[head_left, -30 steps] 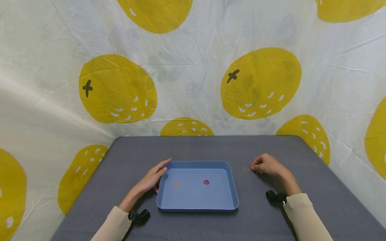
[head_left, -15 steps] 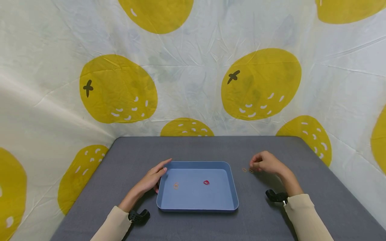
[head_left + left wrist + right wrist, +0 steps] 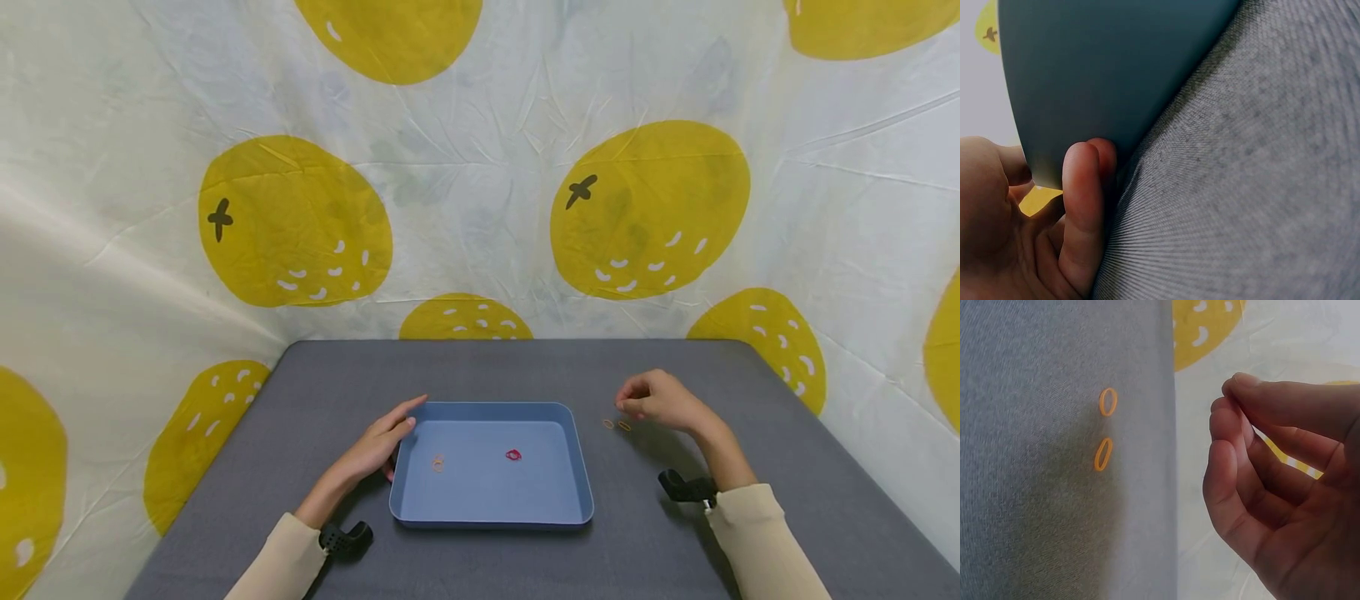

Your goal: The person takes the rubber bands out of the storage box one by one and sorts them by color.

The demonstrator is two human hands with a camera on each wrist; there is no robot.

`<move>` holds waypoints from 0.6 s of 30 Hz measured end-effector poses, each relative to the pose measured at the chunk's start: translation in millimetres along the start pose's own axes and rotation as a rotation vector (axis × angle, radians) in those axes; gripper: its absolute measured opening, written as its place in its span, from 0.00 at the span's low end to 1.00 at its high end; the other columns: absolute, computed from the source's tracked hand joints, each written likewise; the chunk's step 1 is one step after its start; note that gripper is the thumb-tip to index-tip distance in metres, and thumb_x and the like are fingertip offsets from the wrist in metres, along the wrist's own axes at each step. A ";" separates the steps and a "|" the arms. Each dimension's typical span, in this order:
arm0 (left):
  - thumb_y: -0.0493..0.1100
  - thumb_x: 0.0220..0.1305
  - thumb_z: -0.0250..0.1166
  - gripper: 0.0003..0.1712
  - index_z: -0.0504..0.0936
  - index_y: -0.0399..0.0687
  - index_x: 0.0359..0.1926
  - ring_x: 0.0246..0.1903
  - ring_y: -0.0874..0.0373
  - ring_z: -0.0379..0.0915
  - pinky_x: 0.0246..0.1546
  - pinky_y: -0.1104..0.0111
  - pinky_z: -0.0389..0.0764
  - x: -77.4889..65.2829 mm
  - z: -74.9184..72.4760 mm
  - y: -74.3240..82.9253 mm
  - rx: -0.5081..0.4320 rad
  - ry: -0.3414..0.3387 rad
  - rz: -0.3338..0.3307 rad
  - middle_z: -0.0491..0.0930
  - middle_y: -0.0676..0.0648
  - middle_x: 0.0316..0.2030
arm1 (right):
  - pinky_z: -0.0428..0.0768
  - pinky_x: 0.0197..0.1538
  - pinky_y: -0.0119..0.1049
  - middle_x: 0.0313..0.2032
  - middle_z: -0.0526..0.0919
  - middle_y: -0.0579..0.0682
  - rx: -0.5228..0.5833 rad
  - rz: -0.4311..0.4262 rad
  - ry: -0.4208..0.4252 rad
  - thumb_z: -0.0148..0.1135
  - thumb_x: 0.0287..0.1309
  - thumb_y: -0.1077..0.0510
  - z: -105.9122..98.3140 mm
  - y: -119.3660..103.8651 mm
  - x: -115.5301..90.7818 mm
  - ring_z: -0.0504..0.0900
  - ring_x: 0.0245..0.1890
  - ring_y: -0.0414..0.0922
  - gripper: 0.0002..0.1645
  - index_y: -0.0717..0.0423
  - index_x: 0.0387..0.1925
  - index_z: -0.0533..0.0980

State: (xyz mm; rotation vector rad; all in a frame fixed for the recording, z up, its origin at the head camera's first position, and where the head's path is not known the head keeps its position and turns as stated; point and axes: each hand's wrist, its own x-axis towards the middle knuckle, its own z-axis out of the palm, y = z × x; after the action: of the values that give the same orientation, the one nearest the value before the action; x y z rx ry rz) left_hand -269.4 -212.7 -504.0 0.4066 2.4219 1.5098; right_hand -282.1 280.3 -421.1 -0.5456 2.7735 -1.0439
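The left hand (image 3: 378, 442) holds the blue tray (image 3: 491, 527) at its left side. In the left wrist view its curled fingers (image 3: 1082, 200) press the tray's outer wall, while the thumb side passes behind the rim. To the right of the tray, the right hand (image 3: 660, 400) hovers over the table, thumb and index fingertips together with nothing visible between them. Below it lie two small orange rubber bands, one (image 3: 1108, 402) beside the other (image 3: 1103, 454). Inside the tray are a red rubber-band bundle (image 3: 513, 455) and some pale orange bands (image 3: 438, 463).
Grey cloth covers the table (image 3: 510, 371). A white curtain (image 3: 480, 208) printed with yellow fruit hangs behind and at both sides. Each wrist wears a black camera, such as the right one (image 3: 684, 487).
The right hand has let go of the nearer orange rubber band, which now lies fully in view, and has risen away from the table. The left hand and tray stay put.
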 end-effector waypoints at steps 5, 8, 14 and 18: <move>0.54 0.84 0.47 0.28 0.61 0.68 0.80 0.13 0.55 0.72 0.14 0.58 0.83 -0.1 0.7 0.2 -0.002 0.000 -0.003 0.77 0.38 0.49 | 0.71 0.29 0.32 0.23 0.79 0.47 -0.020 -0.017 0.012 0.66 0.67 0.60 1.5 -5.3 0.6 0.73 0.24 0.37 0.09 0.65 0.38 0.85; 0.54 0.84 0.47 0.28 0.61 0.69 0.79 0.14 0.55 0.73 0.14 0.58 0.83 0.0 1.2 0.4 -0.002 0.001 -0.005 0.76 0.37 0.50 | 0.71 0.29 0.32 0.24 0.79 0.47 -0.024 -0.016 0.016 0.66 0.67 0.60 2.6 -8.7 1.5 0.73 0.24 0.38 0.09 0.65 0.38 0.85; 0.52 0.84 0.48 0.28 0.62 0.68 0.79 0.15 0.55 0.72 0.14 0.58 0.83 -0.2 1.5 0.9 0.001 0.008 -0.004 0.76 0.38 0.49 | 0.74 0.29 0.32 0.25 0.81 0.48 -0.034 -0.022 0.027 0.66 0.67 0.61 4.2 -13.7 3.4 0.74 0.26 0.39 0.09 0.65 0.38 0.85; 0.51 0.84 0.47 0.27 0.62 0.68 0.79 0.14 0.55 0.72 0.14 0.58 0.82 -0.5 1.6 1.5 0.003 0.013 -0.005 0.76 0.37 0.50 | 0.75 0.30 0.32 0.28 0.84 0.52 -0.035 -0.018 0.019 0.66 0.67 0.61 5.5 -14.9 5.2 0.76 0.27 0.39 0.09 0.65 0.39 0.85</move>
State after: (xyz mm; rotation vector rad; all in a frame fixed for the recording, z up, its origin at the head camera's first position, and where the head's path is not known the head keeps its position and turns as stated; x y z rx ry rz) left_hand -268.2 -210.9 -503.4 0.3926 2.4335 1.5113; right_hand -281.3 264.6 -415.4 -0.5688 2.8133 -1.0105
